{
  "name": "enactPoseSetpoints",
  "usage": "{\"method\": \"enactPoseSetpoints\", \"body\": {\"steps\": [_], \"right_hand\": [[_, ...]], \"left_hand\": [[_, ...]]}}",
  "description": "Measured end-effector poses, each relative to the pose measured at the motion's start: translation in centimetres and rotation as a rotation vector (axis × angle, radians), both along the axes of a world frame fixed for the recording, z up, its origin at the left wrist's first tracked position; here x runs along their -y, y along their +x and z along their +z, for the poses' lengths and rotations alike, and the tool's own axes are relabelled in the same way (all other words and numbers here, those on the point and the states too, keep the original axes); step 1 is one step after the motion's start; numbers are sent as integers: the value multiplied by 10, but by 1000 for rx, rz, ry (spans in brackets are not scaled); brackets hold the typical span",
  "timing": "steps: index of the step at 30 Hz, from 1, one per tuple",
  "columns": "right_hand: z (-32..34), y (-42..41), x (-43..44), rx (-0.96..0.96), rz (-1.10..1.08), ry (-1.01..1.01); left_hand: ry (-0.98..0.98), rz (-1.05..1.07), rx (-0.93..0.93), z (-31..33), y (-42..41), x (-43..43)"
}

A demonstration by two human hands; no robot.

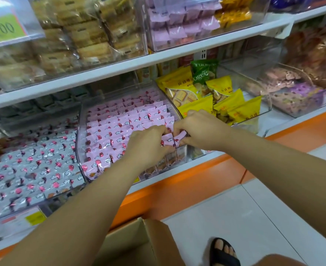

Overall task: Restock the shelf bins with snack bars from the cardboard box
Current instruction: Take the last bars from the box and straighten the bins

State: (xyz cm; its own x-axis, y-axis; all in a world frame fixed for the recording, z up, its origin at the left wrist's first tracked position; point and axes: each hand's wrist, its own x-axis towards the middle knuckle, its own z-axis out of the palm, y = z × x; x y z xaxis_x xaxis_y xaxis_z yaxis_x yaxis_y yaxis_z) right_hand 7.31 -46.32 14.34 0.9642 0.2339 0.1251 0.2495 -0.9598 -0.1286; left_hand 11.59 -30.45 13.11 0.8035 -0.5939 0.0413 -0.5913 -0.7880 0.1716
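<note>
L hand point(148, 144) + R hand point(198, 129) both at front-right corner of the clear bin point(79, 131), nearly touching. Fingers curled on both, each pinching pink snack bars point(174, 140) at the fingertips; I count two wrappers between them, can't tell if more sit under the palms. Rest of that bin is packed w/ the same pink bars in tidy rows.

Bin to the left: grey-wrapped bars point(33, 166), same balloon print, also full. Bin to the right: yellow packs point(225, 104) w/ one green pack point(204, 73) standing behind them. Further right, a bin of pink/purple blocks point(292, 93).

All bins sit on a white shelf board point(206, 156) w/ an orange base panel point(187, 183) below it. Next shelf up point(120, 68) carries more clear bins: tan biscuits and pale pink packs. Green price tag point(4, 28) top left, blurred.

Cardboard box point(139, 244) is on the floor right under my arms, flap open, contents not visible from here. Floor tiles point(254, 217) light grey. One foot in a black sandal point(223, 252) beside the box.
</note>
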Motion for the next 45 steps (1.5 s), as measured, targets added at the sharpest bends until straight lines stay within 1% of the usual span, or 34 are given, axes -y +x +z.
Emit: {"method": "enactPoseSetpoints", "body": {"steps": [2, 3, 4, 5, 6, 8, 10, 11, 12, 15, 17, 20, 22, 24, 27, 29, 30, 32, 34, 36, 38, 40, 42, 44, 45], "right_hand": [[-3, 4, 0, -10, -14, -72], [-6, 6, 1, 11, -21, -103], [-11, 4, 0, 72, -10, -140], [-18, 2, 1, 175, 6, -174], [-25, -1, 2, 276, 9, -163], [-38, -10, 5, 450, 5, -67], [-50, -19, 7, 510, 4, -41], [-53, -21, 6, 507, 5, -50], [-56, -22, 5, 462, 4, -71], [-59, -22, 0, 289, -41, -195], [-60, -21, -2, 233, -56, -227], [-57, -22, -6, 239, -65, -173], [-53, -24, -9, 233, -80, -139], [-49, -25, -11, 234, -80, -175], [-54, -30, -11, 217, -94, -285], [-57, -36, -12, 152, -109, -317], [-56, -38, -14, 128, -107, -307], [-39, -37, -18, 67, -104, -273], [-15, -32, -19, 17, -114, -222], [5, -24, -24, 24, -112, -154], [9, -15, -34, 2, -77, -48], [-1, -4, -51, -106, -15, -3], [-19, 6, -66, -208, -19, -28], [-32, 11, -73, -220, -62, -82], [-36, 13, -73, -205, -68, -112]], "left_hand": [[-14, 0, -23, -2, 4, 0], [-31, -8, -9, -5, 6, -1], [-40, -23, 26, -9, 6, -3], [-46, -47, 75, -13, 5, -5], [-58, -77, 131, -17, 3, -8], [-115, -136, 286, -25, -2, -14], [-139, -170, 432, -33, -8, -20], [-100, -185, 470, -37, -11, -23], [-36, -200, 482, -41, -13, -25], [148, -215, 442, -49, -12, -29], [208, -219, 402, -46, -9, -29], [267, -219, 277, -40, -12, -29], [269, -220, 244, -41, -17, -32], [326, -232, 265, -40, -20, -34], [426, -221, 181, -31, -17, -30], [387, -224, 75, -22, -15, -27], [309, -229, 13, -16, -16, -27], [59, -230, -66, -6, -19, -33], [-152, -195, -60, 5, -23, -46], [-246, -112, 8, 13, -22, -64], [-245, -18, 87, 14, -17, -84], [-186, 20, 118, 10, -14, -100], [-74, 9, 106, 3, -11, -111], [19, -5, 95, -6, -7, -116], [33, -4, 94, -9, -4, -116]]}}
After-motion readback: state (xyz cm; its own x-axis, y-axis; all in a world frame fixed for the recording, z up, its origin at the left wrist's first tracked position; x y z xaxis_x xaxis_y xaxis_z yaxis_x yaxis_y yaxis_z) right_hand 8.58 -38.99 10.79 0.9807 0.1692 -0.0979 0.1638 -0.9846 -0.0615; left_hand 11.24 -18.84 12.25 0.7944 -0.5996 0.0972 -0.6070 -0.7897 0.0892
